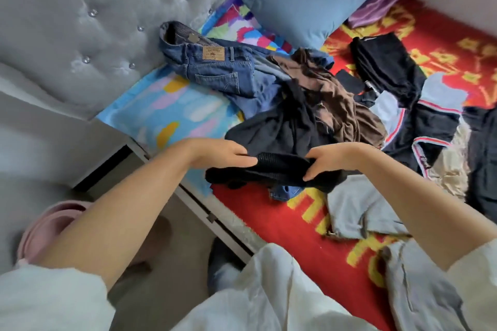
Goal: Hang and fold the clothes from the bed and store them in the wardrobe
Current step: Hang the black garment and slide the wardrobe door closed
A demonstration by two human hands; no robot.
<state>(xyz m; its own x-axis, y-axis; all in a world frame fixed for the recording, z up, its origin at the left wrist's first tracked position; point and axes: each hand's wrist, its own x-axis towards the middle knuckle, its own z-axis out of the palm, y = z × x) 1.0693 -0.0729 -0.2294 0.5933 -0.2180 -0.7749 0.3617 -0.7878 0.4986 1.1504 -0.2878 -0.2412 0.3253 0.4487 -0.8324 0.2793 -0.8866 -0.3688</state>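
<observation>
Gripping a black garment (279,166) at its ribbed edge, both hands curled round the cloth: left hand (223,154) at the left end, fingers folded over the top and thumb beneath; right hand (329,160) at the right end, fingers bent down over the bunched fabric. Held just above the near edge of the bed (242,217), the rest of the garment trailing back into the heap.

Head view, around the hands: jeans (215,67) near the padded headboard (80,21), waistband patch facing up; a brown top (330,94) crumpled just behind the black garment and touching it; more dark clothes (387,67) farther right on the red cover (269,217); a striped dark piece (430,126) and grey trousers (363,209) to the right of the right hand, the trousers lying near its wrist. Blue pillow (309,0) leaning at the head end. Pink basin (48,226) on the floor, partly hidden behind the left forearm. White sleeves at the bottom edge.
</observation>
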